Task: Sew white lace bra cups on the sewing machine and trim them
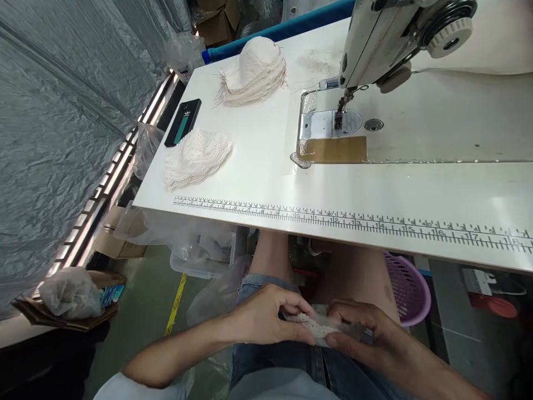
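Note:
Over my lap, below the table edge, my left hand (272, 315) and my right hand (368, 333) are both closed on a small bundle of white lacy fabric (315, 326). Something clear like plastic film seems to wrap its right part, though the fingers hide much of it. On the table lie a stack of white cup-shaped fabric pieces (260, 69) with loose reddish threads and, nearer to me, a second pile of white lacy fabric (197, 158).
A sewing machine (375, 50) stands on the white table (254, 172), whose front edge carries a printed ruler (333, 216). A black phone (183, 122) lies at the left. Below are a purple basket (410, 289), a clear plastic bin (200, 266) and cardboard boxes (114, 236).

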The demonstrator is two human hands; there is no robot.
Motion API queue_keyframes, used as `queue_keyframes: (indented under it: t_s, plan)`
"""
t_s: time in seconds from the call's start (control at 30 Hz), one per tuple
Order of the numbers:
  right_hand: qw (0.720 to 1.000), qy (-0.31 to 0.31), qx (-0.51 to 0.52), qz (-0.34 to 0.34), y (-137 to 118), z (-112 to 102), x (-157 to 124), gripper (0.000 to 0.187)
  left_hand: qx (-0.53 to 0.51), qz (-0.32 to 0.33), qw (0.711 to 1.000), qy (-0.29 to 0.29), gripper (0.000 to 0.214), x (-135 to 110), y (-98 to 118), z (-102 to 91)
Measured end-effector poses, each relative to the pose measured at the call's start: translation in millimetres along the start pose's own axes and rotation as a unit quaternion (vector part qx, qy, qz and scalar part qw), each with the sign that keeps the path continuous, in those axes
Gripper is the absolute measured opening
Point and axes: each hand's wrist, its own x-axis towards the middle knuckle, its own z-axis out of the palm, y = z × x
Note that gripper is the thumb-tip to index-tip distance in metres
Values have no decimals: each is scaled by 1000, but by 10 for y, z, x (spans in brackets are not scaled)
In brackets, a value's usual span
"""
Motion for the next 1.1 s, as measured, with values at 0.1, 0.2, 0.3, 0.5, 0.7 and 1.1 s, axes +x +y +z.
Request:
queue_keyframes:
  t_s: [0.1,0.2,0.3,0.5,0.7,1.1]
  plan:
    - [1000,5,-10,-3,-3,1,3,34,3,-35,999,6,33,30,-6,29]
    - [1000,1,-7,-3,-11,-7,2,33,-11,-58,998,3,34,53,-24,48]
    - [1000,-5,-1,2,-11,-20,-13,33,-57,-69,996,-8,39,60,-47,53]
    - [1000,-7,12,3,109,-36,-66,26,-133,-84,987,-7,42,53,-73,40]
    - [1000,-10,5,7,177,-36,-97,24,-127,-82,988,-4,38,22,-68,37]
    - [1000,-13,5,-12,121,-14,-128,19,-117,-80,990,-20,41,-6,-127,55]
